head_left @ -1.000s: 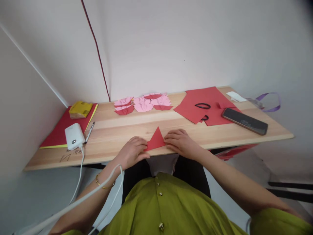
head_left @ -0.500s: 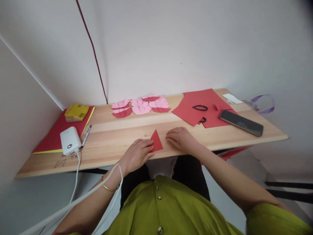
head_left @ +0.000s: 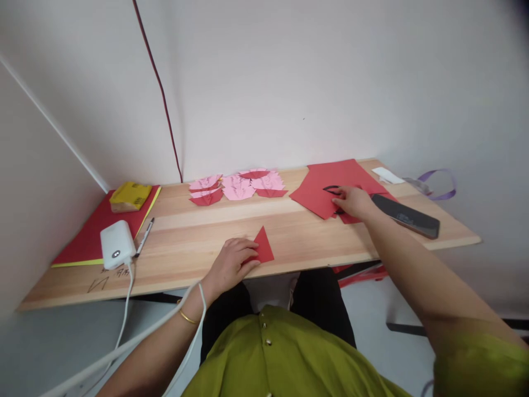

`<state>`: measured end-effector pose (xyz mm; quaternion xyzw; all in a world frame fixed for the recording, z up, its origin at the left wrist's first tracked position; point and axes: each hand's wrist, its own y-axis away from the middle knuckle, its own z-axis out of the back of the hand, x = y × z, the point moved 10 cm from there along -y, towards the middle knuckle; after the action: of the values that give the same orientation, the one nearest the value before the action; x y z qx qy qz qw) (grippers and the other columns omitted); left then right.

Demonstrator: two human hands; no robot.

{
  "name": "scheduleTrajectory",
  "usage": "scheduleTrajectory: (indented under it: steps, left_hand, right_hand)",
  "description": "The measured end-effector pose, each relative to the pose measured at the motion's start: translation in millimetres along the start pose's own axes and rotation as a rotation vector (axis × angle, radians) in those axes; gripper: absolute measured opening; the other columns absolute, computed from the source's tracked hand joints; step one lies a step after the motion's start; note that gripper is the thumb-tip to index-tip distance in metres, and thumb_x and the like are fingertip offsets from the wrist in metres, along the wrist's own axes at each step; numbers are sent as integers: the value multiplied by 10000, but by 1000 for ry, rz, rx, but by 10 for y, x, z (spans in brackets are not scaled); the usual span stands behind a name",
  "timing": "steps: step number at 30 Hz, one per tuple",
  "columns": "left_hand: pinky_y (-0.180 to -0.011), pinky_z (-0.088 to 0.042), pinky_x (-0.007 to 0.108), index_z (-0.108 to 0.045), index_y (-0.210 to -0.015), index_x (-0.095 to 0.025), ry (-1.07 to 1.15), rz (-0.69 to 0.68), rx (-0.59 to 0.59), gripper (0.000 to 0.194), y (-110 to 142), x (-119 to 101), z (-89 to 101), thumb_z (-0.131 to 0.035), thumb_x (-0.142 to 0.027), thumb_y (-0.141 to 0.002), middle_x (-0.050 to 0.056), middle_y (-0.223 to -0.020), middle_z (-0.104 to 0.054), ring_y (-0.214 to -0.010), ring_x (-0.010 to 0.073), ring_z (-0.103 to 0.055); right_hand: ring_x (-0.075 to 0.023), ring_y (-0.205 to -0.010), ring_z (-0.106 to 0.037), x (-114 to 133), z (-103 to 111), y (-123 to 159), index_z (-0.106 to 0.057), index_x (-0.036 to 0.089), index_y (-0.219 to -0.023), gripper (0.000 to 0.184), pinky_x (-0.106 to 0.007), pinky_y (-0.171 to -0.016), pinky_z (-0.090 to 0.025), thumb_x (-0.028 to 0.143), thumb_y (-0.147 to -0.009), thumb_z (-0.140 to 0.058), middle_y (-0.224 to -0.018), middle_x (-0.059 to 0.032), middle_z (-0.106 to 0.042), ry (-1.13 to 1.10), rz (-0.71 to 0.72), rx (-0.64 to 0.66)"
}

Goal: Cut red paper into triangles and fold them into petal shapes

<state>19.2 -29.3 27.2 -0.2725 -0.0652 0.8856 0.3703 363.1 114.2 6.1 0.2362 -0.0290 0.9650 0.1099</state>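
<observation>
My left hand (head_left: 235,261) lies near the table's front edge. Its fingers hold the left side of a small red paper triangle (head_left: 265,246) against the wood. Further right, my right hand (head_left: 353,202) has its fingers closed at the black handle loops of a pair of scissors (head_left: 330,189). The scissors' blades do not show. Under that hand lies red paper (head_left: 316,182), with a dark phone (head_left: 407,215) just to the right.
Pink and red paper cut-outs (head_left: 238,187) lie at the back. On the left are a white power bank (head_left: 117,242) with a cable, a pen (head_left: 144,237), a yellow packet (head_left: 130,197) and red sheets (head_left: 88,237). A white slip (head_left: 387,175) sits back right.
My right hand has moved right and away from me, from beside the triangle to the scissors. My left hand stays on the triangle. The view has shifted slightly.
</observation>
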Motion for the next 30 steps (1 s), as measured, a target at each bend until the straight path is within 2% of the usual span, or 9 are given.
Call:
scheduleTrajectory:
  steps: [5,9,13,16,18,22,25,27,30]
  left_hand:
    - [-978,-378,409,-641,-991,-220,-19,5,9,211,6,13,-22,-534,-345,-859,65,-1120,-648,-1076,195,-551]
    - [-969,-382,417,-643,-988,-223,-22,7,9,212,6,14,-19,-528,-348,-861,70,-1116,-648,-1068,199,-555]
    - [-962,-386,416,-641,-999,-225,-21,15,10,218,11,19,-22,-524,-349,-862,72,-1118,-646,-1076,201,-551]
    - [-976,-377,414,-639,-999,-223,-17,17,12,214,10,24,-33,-524,-343,-863,69,-1117,-646,-1081,198,-547]
    - [-980,-374,411,-637,-996,-220,-15,18,13,210,6,25,-35,-524,-339,-864,65,-1119,-645,-1080,195,-546]
    - [-965,-384,407,-640,-981,-222,-16,17,11,196,-2,20,-25,-517,-325,-869,62,-1108,-650,-1064,191,-555]
    - [-953,-392,409,-644,-976,-225,-13,8,3,192,-3,6,-15,-507,-313,-874,64,-1095,-657,-1054,192,-563]
    - [-949,-396,409,-647,-972,-228,-6,3,-7,192,-3,2,-9,-500,-307,-876,67,-1090,-658,-1054,193,-566]
    - [-949,-398,408,-644,-984,-231,10,6,-15,199,-6,17,-8,-487,-296,-882,67,-1077,-663,-1042,192,-572]
  right_hand:
    - [-147,-697,-583,-68,245,-73,-569,107,-1097,320,-271,-660,-453,287,-834,-544,-900,-106,-642,-289,-87,-165]
    - [-197,-825,-572,-152,414,-143,-505,73,-1159,382,-307,-721,-433,287,-844,-532,-977,-168,-614,-175,-159,-200]
    - [-295,-1029,-508,86,517,-42,-559,86,-1080,302,-377,-816,-384,274,-857,-479,-1115,-231,-551,159,0,-327]
    - [-288,-910,-573,243,110,41,-621,141,-933,279,-371,-735,-416,350,-862,-451,-976,-170,-628,339,70,-61]
    - [-295,-914,-583,309,-83,100,-628,146,-927,277,-380,-727,-429,362,-843,-476,-998,-168,-635,430,87,37]
    - [-307,-961,-586,380,-172,98,-605,113,-992,274,-388,-736,-441,290,-851,-451,-1078,-211,-613,503,104,51]
    - [-307,-907,-607,373,-204,99,-590,94,-960,256,-378,-692,-445,257,-860,-420,-1031,-232,-623,464,134,133]
    - [-279,-832,-621,373,-214,174,-577,102,-935,223,-349,-659,-445,239,-858,-419,-949,-206,-646,405,173,198]
    - [-199,-762,-625,419,-203,435,-552,172,-959,168,-272,-640,-456,237,-844,-448,-879,-93,-670,278,249,272]
